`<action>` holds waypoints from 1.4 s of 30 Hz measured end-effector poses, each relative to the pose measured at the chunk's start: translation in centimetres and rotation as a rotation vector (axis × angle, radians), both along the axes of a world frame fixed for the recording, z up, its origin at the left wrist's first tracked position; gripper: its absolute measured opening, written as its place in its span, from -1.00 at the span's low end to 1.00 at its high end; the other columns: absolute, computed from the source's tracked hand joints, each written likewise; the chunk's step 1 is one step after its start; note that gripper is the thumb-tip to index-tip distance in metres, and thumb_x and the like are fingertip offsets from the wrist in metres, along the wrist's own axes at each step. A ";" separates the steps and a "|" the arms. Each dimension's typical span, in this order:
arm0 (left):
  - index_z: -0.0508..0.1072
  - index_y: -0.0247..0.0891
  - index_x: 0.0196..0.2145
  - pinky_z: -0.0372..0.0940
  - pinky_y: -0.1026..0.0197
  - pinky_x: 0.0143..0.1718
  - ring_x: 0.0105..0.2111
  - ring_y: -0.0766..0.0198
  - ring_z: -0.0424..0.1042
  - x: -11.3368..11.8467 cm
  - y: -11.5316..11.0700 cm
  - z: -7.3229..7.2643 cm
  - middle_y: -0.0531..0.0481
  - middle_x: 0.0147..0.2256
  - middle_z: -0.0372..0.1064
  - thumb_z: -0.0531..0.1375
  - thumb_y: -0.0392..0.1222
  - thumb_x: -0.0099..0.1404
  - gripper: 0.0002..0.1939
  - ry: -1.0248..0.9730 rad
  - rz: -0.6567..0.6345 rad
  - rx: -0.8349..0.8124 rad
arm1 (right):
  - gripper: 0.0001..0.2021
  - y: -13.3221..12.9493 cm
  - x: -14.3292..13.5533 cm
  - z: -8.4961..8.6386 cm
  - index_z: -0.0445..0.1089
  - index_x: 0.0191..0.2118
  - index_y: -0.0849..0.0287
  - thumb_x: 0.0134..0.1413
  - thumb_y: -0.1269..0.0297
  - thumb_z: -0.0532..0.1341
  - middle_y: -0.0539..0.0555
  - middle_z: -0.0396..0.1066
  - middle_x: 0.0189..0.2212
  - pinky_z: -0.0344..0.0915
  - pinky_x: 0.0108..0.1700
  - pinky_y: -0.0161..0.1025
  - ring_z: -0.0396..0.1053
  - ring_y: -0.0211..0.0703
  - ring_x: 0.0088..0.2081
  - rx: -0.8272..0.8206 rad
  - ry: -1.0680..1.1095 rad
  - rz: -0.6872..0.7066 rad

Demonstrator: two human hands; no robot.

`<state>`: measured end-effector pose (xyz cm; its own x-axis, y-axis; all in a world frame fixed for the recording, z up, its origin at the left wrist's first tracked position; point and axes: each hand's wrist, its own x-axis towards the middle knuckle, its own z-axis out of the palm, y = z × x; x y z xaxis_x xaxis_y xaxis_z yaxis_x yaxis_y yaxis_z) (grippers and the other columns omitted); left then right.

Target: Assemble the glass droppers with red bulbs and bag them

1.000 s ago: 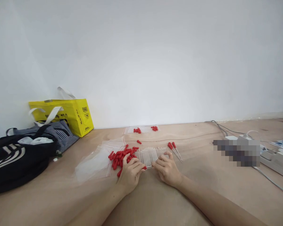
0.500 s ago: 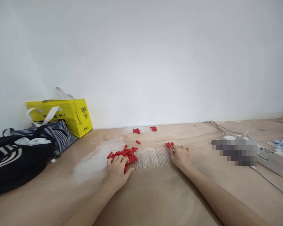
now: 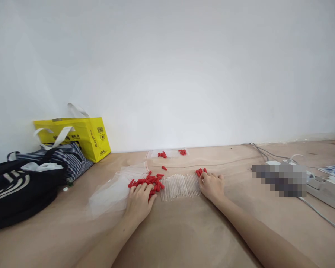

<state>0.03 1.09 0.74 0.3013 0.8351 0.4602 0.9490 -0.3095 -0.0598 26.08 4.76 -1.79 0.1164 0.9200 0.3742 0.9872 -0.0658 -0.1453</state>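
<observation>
My left hand [image 3: 140,201] rests on the near edge of a heap of small red rubber bulbs [image 3: 153,180], fingers spread and slightly bent, thumb apart. Right of the heap lies a row of thin clear tubes [image 3: 181,186], side by side. At the row's right end is my right hand [image 3: 212,185], its fingers curled in at a few red bulbs [image 3: 201,171] that show just beyond the fingertips. The hand hides part of what it grips. One loose red bulb [image 3: 164,168] lies behind the row.
Clear plastic bags [image 3: 111,191] lie left of the heap. Another clear bag [image 3: 171,153] with red bulbs stands out by the wall. A yellow bag [image 3: 99,137], a striped bag [image 3: 72,160] and a black bag [image 3: 25,193] are at left. A white power strip [image 3: 328,191] and cables lie at right.
The right hand has shifted slightly and its fingers have drawn in a little at the bulbs. The left hand remains at the heap, where a few bulbs have moved slightly.
</observation>
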 end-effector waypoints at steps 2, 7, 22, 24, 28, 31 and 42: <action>0.35 -0.24 -0.30 0.08 0.09 -0.28 -0.30 0.10 0.31 0.2 0.2 -0.1 -0.06 -0.33 0.35 0.08 -0.17 0.16 -0.85 -0.015 0.006 0.034 | -0.75 -0.2 -0.2 0.2 0.36 -0.39 0.19 0.05 0.27 -0.04 0.16 0.41 -0.31 -0.06 -0.22 -0.13 0.29 -0.03 -0.23 -0.022 0.011 0.007; 0.37 -0.25 -0.34 0.09 0.09 -0.29 -0.29 0.09 0.30 0.7 0.9 -0.4 -0.08 -0.32 0.34 0.06 -0.20 0.16 -0.86 -0.009 0.034 0.067 | -0.72 -0.4 -0.8 0.8 0.38 -0.42 0.21 0.03 0.24 -0.04 0.18 0.41 -0.34 -0.03 -0.21 -0.09 0.30 -0.01 -0.23 -0.110 0.014 -0.003; 0.26 -0.25 -0.40 0.12 0.12 -0.31 -0.41 0.17 0.34 1.7 0.2 0.0 -0.01 -0.46 0.37 -0.02 -0.26 0.16 -0.91 -0.305 -0.097 0.200 | -0.69 0.1 -1.7 1.2 0.40 -0.47 0.20 0.01 0.25 -0.06 0.19 0.42 -0.37 0.02 -0.20 -0.03 0.33 0.03 -0.24 -0.257 0.062 -0.043; 0.25 -0.24 -0.45 0.13 0.13 -0.34 -0.45 0.19 0.33 2.2 -0.2 -0.2 0.01 -0.51 0.34 -0.01 -0.26 0.13 -0.93 -0.317 -0.133 0.183 | -0.69 0.1 -1.8 1.1 0.40 -0.46 0.21 0.03 0.26 -0.07 0.21 0.42 -0.37 0.01 -0.19 -0.03 0.32 0.04 -0.22 -0.222 0.071 -0.034; 0.22 -0.22 -0.53 0.16 0.14 -0.36 -0.48 0.21 0.30 2.8 -0.5 -0.7 0.04 -0.54 0.32 0.02 -0.29 0.08 -0.94 -0.329 -0.176 0.139 | -0.70 0.1 -1.7 0.7 0.34 -0.35 0.25 0.10 0.28 -0.10 0.25 0.39 -0.30 0.01 -0.19 -0.06 0.25 0.06 -0.12 -0.083 0.117 -0.003; 0.22 -0.22 -0.54 0.17 0.14 -0.36 -0.47 0.21 0.30 2.9 -0.6 -1.0 0.04 -0.54 0.32 0.02 -0.29 0.08 -0.92 -0.369 -0.206 0.114 | -0.75 -0.1 -1.7 0.4 0.28 -0.31 0.24 0.13 0.31 -0.11 0.18 0.38 -0.31 0.03 -0.20 -0.16 0.28 -0.07 -0.19 0.053 0.222 0.172; 0.29 -0.24 -0.38 0.17 0.10 -0.27 -0.39 0.21 0.33 3.1 -0.7 -1.0 0.02 -0.41 0.38 -0.01 -0.26 0.19 -0.90 -0.431 -0.288 0.112 | -0.77 -2.2 -3.9 -0.7 0.30 -0.21 0.15 0.15 0.41 -0.08 0.04 0.41 -0.33 -0.01 -0.19 -0.22 0.29 -0.24 -0.33 0.230 0.275 0.737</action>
